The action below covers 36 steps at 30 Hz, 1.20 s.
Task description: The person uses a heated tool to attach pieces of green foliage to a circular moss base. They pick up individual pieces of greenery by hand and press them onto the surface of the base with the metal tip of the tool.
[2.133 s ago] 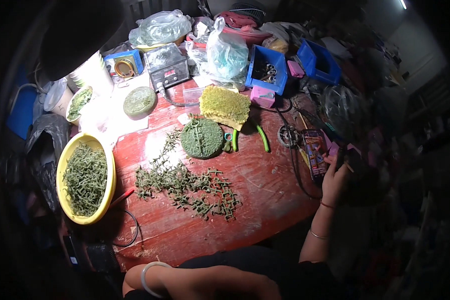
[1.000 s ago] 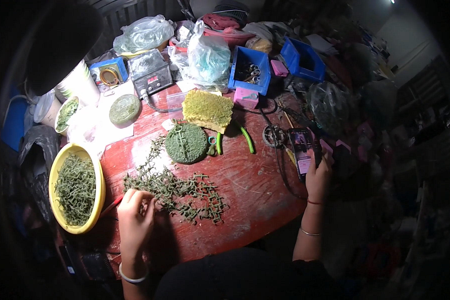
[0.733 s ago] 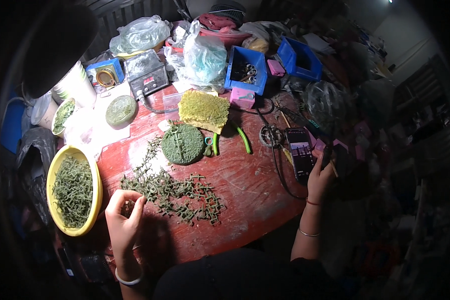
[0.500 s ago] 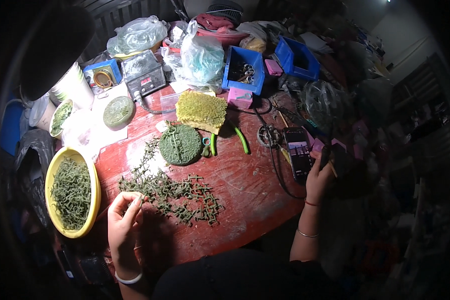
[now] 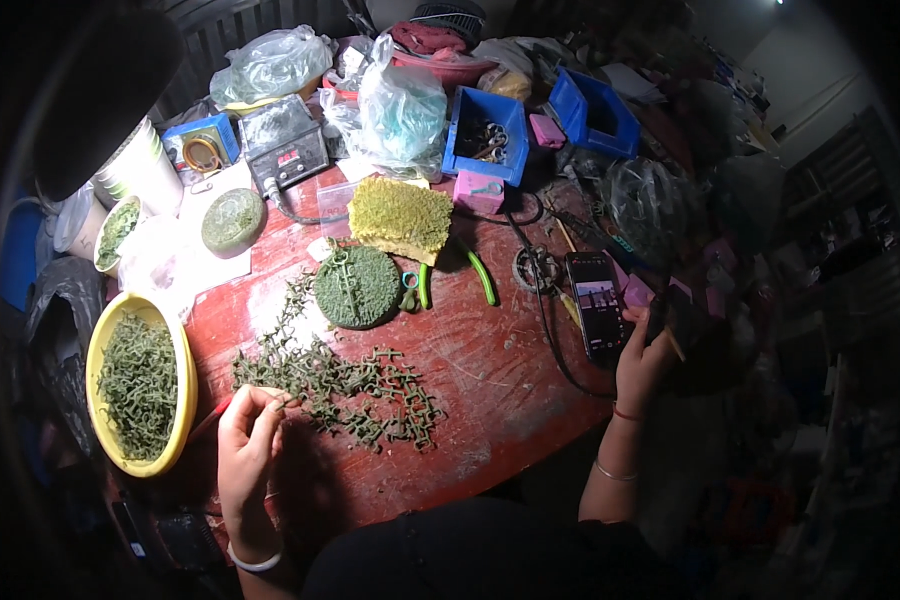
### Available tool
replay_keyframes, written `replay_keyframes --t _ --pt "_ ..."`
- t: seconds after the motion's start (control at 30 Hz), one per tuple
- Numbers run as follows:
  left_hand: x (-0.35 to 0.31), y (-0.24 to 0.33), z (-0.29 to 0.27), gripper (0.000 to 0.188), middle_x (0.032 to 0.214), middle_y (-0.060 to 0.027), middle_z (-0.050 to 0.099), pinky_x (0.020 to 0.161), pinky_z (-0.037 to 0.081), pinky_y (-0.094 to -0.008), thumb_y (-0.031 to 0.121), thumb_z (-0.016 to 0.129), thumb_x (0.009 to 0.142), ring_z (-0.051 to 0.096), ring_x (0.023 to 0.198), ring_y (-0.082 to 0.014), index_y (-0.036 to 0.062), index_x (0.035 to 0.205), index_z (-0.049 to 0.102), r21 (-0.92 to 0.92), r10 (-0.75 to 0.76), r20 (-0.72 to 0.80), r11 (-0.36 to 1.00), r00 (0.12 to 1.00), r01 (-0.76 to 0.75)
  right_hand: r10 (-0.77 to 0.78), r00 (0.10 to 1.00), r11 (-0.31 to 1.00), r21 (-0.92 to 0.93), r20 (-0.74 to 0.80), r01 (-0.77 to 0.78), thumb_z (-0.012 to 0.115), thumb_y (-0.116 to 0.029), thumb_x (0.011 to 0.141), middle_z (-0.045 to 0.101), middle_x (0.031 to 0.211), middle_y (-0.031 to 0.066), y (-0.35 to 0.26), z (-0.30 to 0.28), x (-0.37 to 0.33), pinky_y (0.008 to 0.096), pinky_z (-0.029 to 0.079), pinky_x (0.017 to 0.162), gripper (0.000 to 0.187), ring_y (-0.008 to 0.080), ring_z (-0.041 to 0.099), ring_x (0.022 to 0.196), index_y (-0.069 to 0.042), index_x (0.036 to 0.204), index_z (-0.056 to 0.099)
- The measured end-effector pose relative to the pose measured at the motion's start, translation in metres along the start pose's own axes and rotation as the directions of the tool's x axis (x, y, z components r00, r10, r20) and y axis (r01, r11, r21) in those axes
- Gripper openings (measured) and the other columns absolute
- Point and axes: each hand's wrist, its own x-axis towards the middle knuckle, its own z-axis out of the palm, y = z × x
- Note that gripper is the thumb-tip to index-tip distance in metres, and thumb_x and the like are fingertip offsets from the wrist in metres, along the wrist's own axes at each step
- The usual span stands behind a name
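Note:
My left hand (image 5: 249,432) is closed in a pinch on a small green branched piece (image 5: 288,400), its fingertips at the left edge of a spread pile of similar green pieces (image 5: 370,400). Beyond the pile lies a round green textured disc (image 5: 358,288) with a branched strip across its top. My right hand (image 5: 646,352) is raised at the table's right side, fingers curled, beside a lit phone (image 5: 600,305). A thin pale stick (image 5: 676,346) shows at that hand; shadow hides what the fingers grip. A yellow bowl (image 5: 192,395) full of green pieces stands left.
Behind the disc lie a yellow-green sponge-like block (image 5: 400,218) and green-handled pliers (image 5: 481,275). A black cable (image 5: 550,340) curves near the phone. Farther back are a control box (image 5: 285,145), plastic bags (image 5: 402,110) and blue bins (image 5: 485,135). White cups (image 5: 140,170) stand at left.
The view has shifted slightly. My left fingertips have moved a little toward the pile, still pinching the small piece. My right hand has tilted slightly beside the phone.

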Motion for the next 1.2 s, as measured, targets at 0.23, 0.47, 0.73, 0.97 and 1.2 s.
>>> replay_keyframes --t 0.23,0.47,0.73,0.97,1.2 --pt "0.006 0.018 0.016 0.013 0.093 -0.0082 0.069 0.044 0.029 -0.0147 0.009 0.05 0.1 0.042 0.053 -0.0006 0.0061 0.088 0.054 -0.16 -0.069 0.112 0.983 0.991 0.087 0.103 0.989 0.988 0.106 0.107 -0.114 0.048 -0.014 0.105 0.068 0.093 0.0068 -0.066 -0.031 0.002 0.0252 0.052 0.068 0.022 0.0136 0.065 0.081 0.0 0.117 0.06" --pt "0.015 -0.009 0.027 0.01 0.089 -0.0028 0.066 0.047 0.03 -0.0154 0.009 0.058 0.1 0.042 0.054 -0.0002 0.0049 0.09 0.058 -0.173 -0.085 0.122 0.979 0.989 0.106 -0.115 0.98 0.992 -0.026 0.165 0.121 0.058 -0.001 0.095 0.069 0.103 0.0138 -0.063 -0.009 0.016 0.0353 0.055 0.081 0.012 0.028 0.069 0.096 -0.002 0.107 0.06" --pt "0.011 -0.01 0.025 0.012 0.079 0.0017 0.062 0.047 0.029 -0.016 0.011 0.058 0.099 0.04 0.054 0.0004 0.0056 0.089 0.06 -0.162 -0.112 0.08 0.979 0.99 0.124 0.161 0.958 0.978 -0.169 0.239 -0.122 0.085 -0.032 0.074 0.072 0.097 0.0161 0.01 0.03 0.047 0.0421 0.055 0.077 0.047 0.0343 0.07 0.088 -0.003 0.102 0.061" --pt "0.012 -0.013 0.023 0.012 0.081 0.0009 0.065 0.048 0.031 -0.0168 0.01 0.058 0.099 0.041 0.055 0.0001 0.0053 0.089 0.06 -0.107 -0.104 0.068 0.988 0.992 0.111 0.235 0.925 0.902 -0.422 0.3 -0.092 0.087 -0.046 0.066 0.072 0.101 0.0177 -0.011 0.04 0.049 0.0465 0.053 0.081 0.066 0.0362 0.069 0.097 -0.004 0.11 0.06" --pt "0.012 -0.014 0.022 0.012 0.082 0.0002 0.066 0.05 0.034 -0.0166 0.009 0.058 0.099 0.044 0.056 -0.0002 0.0052 0.087 0.06 -0.053 -0.073 0.069 0.996 0.995 0.077 0.309 0.898 0.835 -0.542 0.313 -0.098 0.084 -0.042 0.064 0.072 0.102 0.0192 -0.021 0.048 0.054 0.0508 0.053 0.082 0.067 0.0403 0.068 0.096 -0.004 0.113 0.058"
